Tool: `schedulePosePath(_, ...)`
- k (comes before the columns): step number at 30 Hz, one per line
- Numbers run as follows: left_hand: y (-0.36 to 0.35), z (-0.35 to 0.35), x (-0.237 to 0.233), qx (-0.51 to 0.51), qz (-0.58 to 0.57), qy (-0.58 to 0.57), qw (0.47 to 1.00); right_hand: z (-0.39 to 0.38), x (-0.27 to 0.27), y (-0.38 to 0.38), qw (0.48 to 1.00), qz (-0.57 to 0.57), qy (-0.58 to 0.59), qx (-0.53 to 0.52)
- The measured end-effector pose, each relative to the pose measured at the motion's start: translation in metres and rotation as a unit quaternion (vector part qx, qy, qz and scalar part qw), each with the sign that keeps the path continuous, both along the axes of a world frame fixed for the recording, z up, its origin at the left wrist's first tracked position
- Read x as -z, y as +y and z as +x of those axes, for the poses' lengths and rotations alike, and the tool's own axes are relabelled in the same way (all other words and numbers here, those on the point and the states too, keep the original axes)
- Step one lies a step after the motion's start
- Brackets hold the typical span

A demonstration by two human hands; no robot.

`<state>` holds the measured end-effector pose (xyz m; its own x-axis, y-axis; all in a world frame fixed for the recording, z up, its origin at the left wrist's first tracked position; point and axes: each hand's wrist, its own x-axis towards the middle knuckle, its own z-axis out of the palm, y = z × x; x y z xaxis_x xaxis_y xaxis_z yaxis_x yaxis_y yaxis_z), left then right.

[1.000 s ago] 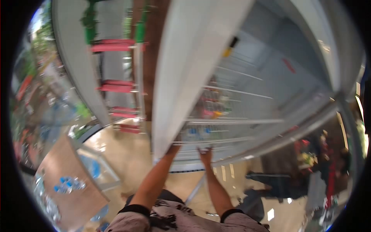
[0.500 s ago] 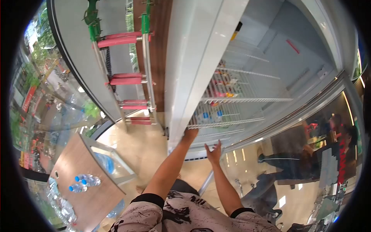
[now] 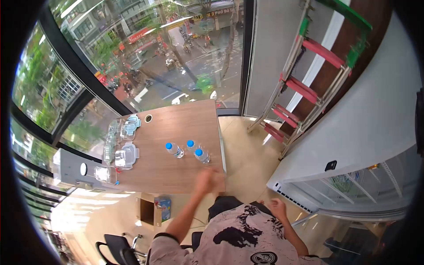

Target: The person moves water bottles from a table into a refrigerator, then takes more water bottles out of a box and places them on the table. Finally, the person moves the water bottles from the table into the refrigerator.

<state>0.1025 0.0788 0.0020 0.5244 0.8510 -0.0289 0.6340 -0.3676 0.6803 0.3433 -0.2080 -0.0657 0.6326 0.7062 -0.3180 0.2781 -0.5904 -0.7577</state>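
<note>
My left hand (image 3: 207,180), smeared by motion, is at the front right corner of the wooden table (image 3: 154,176). Three water bottles with blue caps stand just beyond it: a left bottle (image 3: 175,150), a back bottle (image 3: 192,146) and a front bottle (image 3: 202,156). No bottle is in contact with that hand as far as I can see. My right hand (image 3: 278,208) hangs by my right side, fingers loosely bent, with nothing visible in it. It is nearest to the white display fridge (image 3: 353,137), whose wire shelves (image 3: 346,185) show at the right.
Clear plastic containers (image 3: 126,155) line the table's left side. A ladder with red rungs (image 3: 304,88) leans beyond the fridge. On the floor are an open cardboard box (image 3: 148,210) and a black chair (image 3: 119,249). Tall windows (image 3: 176,53) border the table.
My view has swung left from the fridge to the table. My left hand has left the fridge's edge and is now by the table corner; my right hand has dropped to my side.
</note>
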Motion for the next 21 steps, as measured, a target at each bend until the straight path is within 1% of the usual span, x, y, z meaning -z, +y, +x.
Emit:
schedulePosePath(1,0.029,-0.032,-0.009,-0.050,0.153,-0.100,0.982,-0.012,-0.006,0.032,0.997,-0.001,-0.038,-0.070)
schedulePosePath(2,0.055,-0.058,-0.024,-0.139,0.158,-0.056,0.976,-0.026,-0.023,0.069,0.990,0.008,-0.063,-0.123)
schedulePosePath(3,0.090,-0.085,-0.016,-0.118,0.245,-0.021,0.962,-0.039,-0.040,0.108,0.979,0.012,-0.084,-0.183)
schedulePosePath(4,0.105,-0.095,-0.030,-0.128,0.253,0.030,0.958,-0.053,-0.054,0.147,0.968,0.017,-0.106,-0.227)
schedulePosePath(5,0.117,-0.106,-0.044,-0.137,0.259,0.085,0.952,-0.069,-0.060,0.182,0.957,0.051,-0.128,-0.257)
schedulePosePath(6,0.129,-0.111,-0.039,-0.127,0.248,0.106,0.954,-0.085,-0.077,0.218,0.947,0.071,-0.140,-0.279)
schedulePosePath(7,0.139,-0.114,-0.031,-0.114,0.240,0.127,0.956,-0.101,-0.084,0.252,0.936,0.085,-0.181,-0.288)
schedulePosePath(8,0.149,-0.116,-0.018,-0.127,0.228,0.126,0.957,-0.116,-0.089,0.279,0.925,0.101,-0.219,-0.293)
schedulePosePath(10,0.170,-0.120,0.014,-0.013,0.182,0.190,0.965,-0.138,-0.096,0.325,0.921,0.085,-0.209,-0.316)
schedulePosePath(11,0.177,-0.121,0.024,-0.014,0.177,0.189,0.966,-0.144,-0.093,0.338,0.921,0.081,-0.209,-0.319)
schedulePosePath(13,0.186,-0.121,0.038,0.057,0.247,0.160,0.954,-0.148,-0.085,0.355,0.912,0.012,-0.216,-0.349)
schedulePosePath(14,0.192,-0.121,0.041,0.063,0.243,0.155,0.956,-0.150,-0.082,0.357,0.914,0.004,-0.217,-0.344)
schedulePosePath(16,0.197,-0.113,0.044,0.087,0.299,0.095,0.946,-0.149,-0.078,0.351,0.925,0.036,-0.207,-0.317)
schedulePosePath(20,0.204,-0.096,0.035,0.149,0.323,0.054,0.933,-0.149,-0.071,0.337,0.941,0.041,-0.215,-0.260)
schedulePosePath(21,0.205,-0.092,0.036,0.174,0.324,0.069,0.928,-0.149,-0.069,0.335,0.941,0.049,-0.206,-0.264)
